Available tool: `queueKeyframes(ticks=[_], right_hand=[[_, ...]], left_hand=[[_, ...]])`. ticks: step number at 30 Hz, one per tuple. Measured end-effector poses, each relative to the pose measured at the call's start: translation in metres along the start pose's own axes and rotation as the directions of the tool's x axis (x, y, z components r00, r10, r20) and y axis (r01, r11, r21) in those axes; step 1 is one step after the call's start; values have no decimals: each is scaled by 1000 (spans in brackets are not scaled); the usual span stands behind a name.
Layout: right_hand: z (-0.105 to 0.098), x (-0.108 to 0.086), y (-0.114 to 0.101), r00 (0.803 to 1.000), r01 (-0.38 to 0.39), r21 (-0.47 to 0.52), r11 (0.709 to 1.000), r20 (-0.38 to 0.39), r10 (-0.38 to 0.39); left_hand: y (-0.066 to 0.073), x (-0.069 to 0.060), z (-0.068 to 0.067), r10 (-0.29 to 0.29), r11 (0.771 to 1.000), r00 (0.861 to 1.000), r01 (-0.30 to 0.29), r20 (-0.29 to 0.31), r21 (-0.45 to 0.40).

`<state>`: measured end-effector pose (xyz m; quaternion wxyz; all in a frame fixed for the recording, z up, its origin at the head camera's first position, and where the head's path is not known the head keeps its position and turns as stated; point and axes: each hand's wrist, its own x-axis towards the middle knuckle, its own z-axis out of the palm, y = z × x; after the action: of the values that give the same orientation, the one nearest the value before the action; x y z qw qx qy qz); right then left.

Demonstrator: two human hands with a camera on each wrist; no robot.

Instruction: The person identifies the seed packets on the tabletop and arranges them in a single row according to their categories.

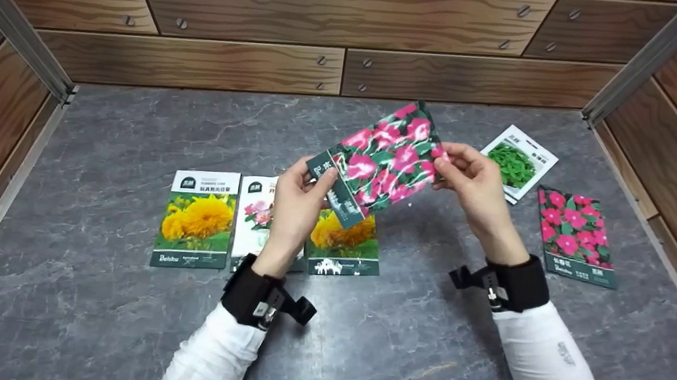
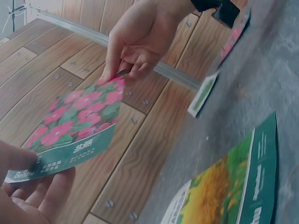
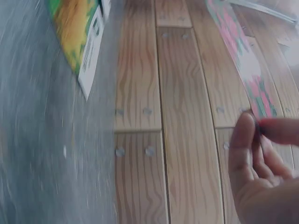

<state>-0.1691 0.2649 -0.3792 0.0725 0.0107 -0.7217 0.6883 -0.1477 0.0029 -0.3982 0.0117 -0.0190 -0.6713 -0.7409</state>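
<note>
A seed packet with pink flowers is held up in the air, tilted, between both hands. My left hand pinches its dark green end, thumb on top and fingers beneath. At the opposite end, my right hand pinches a corner between thumb and fingers. In the left wrist view the packet spans from one hand to the other. The right wrist view shows the packet nearly edge-on, in the fingertips of the right hand. Below the left hand, a yellow-flower packet is partly covered.
On the grey tabletop, another yellow-flower packet lies at left, beside a white packet with pink flowers. To the right are a green-leaf packet and a second pink-flower packet. Wood-patterned walls border the back and sides.
</note>
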Motion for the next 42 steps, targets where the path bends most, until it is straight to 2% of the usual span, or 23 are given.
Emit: queueKeyframes(ticks=[4, 7, 9, 13, 16, 20, 24, 27, 33, 35, 38, 42], right_hand=[[8, -4, -1, 999, 6, 158, 987, -47, 1], [14, -8, -3, 999, 4, 212, 977, -43, 5], [19, -11, -4, 1000, -7, 213, 977, -24, 12], [28, -18, -5, 999, -38, 149, 988, 44, 32], [34, -23, -3, 996, -46, 90, 995, 78, 39], [34, -24, -5, 997, -46, 56, 997, 62, 43], [27, -20, -10, 998, -41, 40, 998, 55, 39], [21, -20, -13, 995, -30, 2, 1000, 92, 29], [15, -22, -19, 980, 1, -113, 994, 199, 22], [16, -23, -21, 979, 13, -150, 989, 203, 18], [17, -25, -22, 985, 28, -190, 981, 171, 6], [19, -28, -24, 994, 47, -208, 977, 109, -25]], left_hand=[[1, -4, 2, 15, 999, 1000, -16, -27, -45], [2, -6, 4, 36, 996, 998, -41, -57, -85], [4, -6, 6, 48, 993, 995, -57, -84, -108], [4, -8, 10, 60, 988, 990, -77, -126, -134], [4, -8, 13, 53, 987, 991, -71, -122, -141], [2, -8, 14, 34, 988, 997, -44, -71, -148], [5, -7, 12, 5, 989, 1000, -3, 8, -147], [6, -8, 9, -3, 993, 999, 8, 49, -118], [5, -7, 10, 27, 999, 998, -26, 57, -28], [4, -7, 11, 28, 1000, 998, -28, 55, 3], [2, -7, 12, 29, 999, 999, -30, 41, 33], [4, -8, 13, 36, 999, 999, -37, 15, 18]])
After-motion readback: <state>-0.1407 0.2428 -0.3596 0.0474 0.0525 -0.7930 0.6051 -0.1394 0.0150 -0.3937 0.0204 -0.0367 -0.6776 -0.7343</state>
